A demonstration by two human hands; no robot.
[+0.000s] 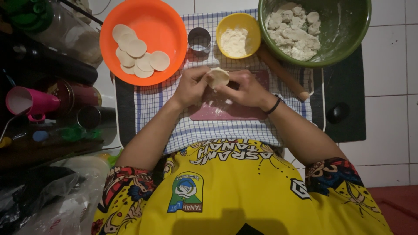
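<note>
1. Both hands meet over the pink board (226, 112): the left hand (190, 87) and right hand (247, 89) pinch a pale dough piece (217, 77) between their fingertips, held just above the board's far edge.
2. Just beyond the hands stand a metal ring cutter (199, 40) and a yellow bowl (249, 22) of flour; a rolling pin (283, 72) lies slanted to the right, near the right hand.
3. The orange plate (167, 26), far left, holds a stack of cut dough rounds (137, 56).
4. The green bowl (348, 30), far right, holds torn dough lumps, and its rim overlaps the pin's far end.
5. The checked cloth (152, 104) lies under everything; bare cloth shows on either side of the board.
6. Left of the cloth, cups and bottles, among them a pink cup (30, 102), crowd the edge; white tiles (387, 65) lie to the right.
</note>
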